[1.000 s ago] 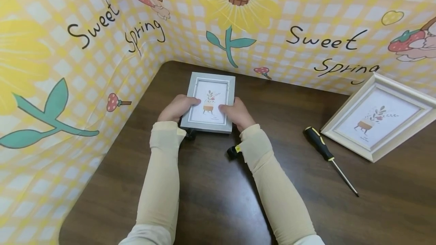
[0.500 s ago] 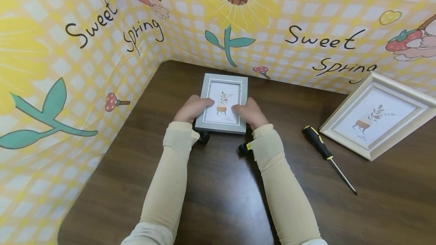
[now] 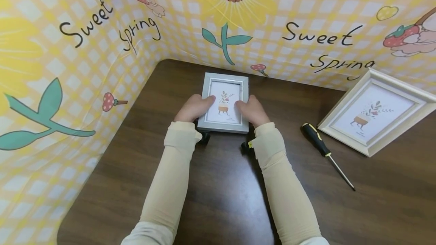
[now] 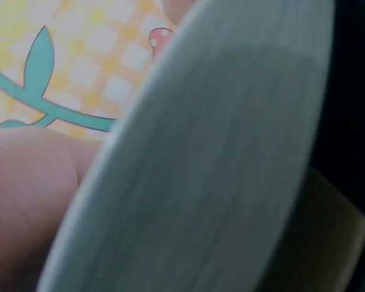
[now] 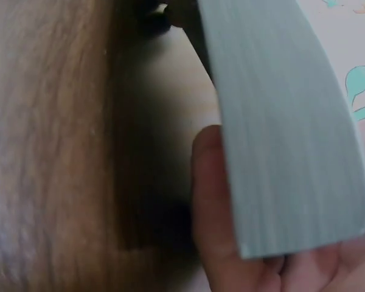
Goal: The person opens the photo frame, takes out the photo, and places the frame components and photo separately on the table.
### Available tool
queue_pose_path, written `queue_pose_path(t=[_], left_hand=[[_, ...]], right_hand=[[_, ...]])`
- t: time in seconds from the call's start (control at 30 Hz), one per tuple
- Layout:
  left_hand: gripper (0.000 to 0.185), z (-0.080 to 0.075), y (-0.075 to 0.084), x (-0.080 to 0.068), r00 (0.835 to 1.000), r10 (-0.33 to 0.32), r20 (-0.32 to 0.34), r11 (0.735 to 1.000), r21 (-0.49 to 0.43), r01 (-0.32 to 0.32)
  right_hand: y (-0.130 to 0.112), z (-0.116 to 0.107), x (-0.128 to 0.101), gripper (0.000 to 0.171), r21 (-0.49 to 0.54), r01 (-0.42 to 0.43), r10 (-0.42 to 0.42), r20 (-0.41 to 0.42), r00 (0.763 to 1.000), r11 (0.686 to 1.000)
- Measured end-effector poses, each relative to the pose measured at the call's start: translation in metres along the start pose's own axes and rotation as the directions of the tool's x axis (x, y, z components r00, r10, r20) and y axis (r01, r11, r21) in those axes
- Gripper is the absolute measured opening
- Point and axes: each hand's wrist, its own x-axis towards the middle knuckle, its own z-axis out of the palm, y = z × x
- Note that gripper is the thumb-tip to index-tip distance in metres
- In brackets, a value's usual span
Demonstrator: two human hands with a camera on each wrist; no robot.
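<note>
A small grey-white picture frame (image 3: 223, 127) with a plant-in-pot print faces up between both hands near the back of the table. My left hand (image 3: 194, 108) grips its left side, thumb over the front edge. On the opposite side my right hand (image 3: 253, 110) holds it the same way, thumb on the front. In the right wrist view, fingers (image 5: 210, 182) curl behind the frame's grey edge (image 5: 286, 134), with a gap above the wood. The left wrist view is mostly filled by the frame's side (image 4: 194, 158), with part of the left hand (image 4: 30, 201) beside it.
A larger cream picture frame (image 3: 328, 122) with a similar print stands tilted at the right. In front of it lies a black-and-yellow screwdriver (image 3: 315, 139). A yellow checked cloth with flowers (image 3: 272, 52) walls the back and left of the brown table (image 3: 218, 199).
Both hands have carried the small picture frame a little to the right, mostly in the first half second. The right thumb has shifted slightly toward the frame's edge. The screwdriver and larger frame stay put.
</note>
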Motion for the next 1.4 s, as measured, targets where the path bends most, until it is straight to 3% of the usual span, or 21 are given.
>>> queue_pose_path(t=[0.23, 0.57, 0.9, 1.1, 1.23, 1.4], left_hand=[[0.069, 0.006, 0.001, 0.001, 0.998, 0.005, -0.056, 0.985, 0.171, 0.004], [0.068, 0.000, 0.000, -0.002, 1.000, -0.028, -0.003, 0.994, 0.104, 0.028], [0.059, 0.006, 0.001, 0.000, 0.999, -0.020, -0.047, 0.991, 0.131, 0.026], [0.060, 0.005, 0.002, 0.000, 0.998, -0.033, -0.044, 0.989, 0.141, 0.039], [0.060, 0.003, 0.004, -0.001, 0.998, -0.036, -0.057, 0.987, 0.155, 0.045], [0.062, 0.000, 0.008, -0.006, 0.994, 0.016, -0.111, 0.984, 0.179, 0.004]], right_hand=[[0.003, 0.003, 0.002, 0.074, -0.071, -0.027, 0.025, -0.033, 0.999, 0.997], [0.001, 0.005, 0.003, 0.076, -0.099, -0.034, 0.031, -0.032, 0.999, 0.995], [0.001, 0.008, 0.005, 0.087, -0.182, -0.031, 0.018, -0.070, 0.997, 0.983], [0.001, 0.005, 0.004, 0.088, -0.195, -0.030, 0.022, -0.043, 0.999, 0.980], [-0.001, 0.002, 0.002, 0.085, -0.198, -0.022, 0.020, -0.011, 1.000, 0.980], [-0.006, -0.004, -0.006, 0.072, -0.165, -0.003, 0.007, 0.021, 1.000, 0.986]])
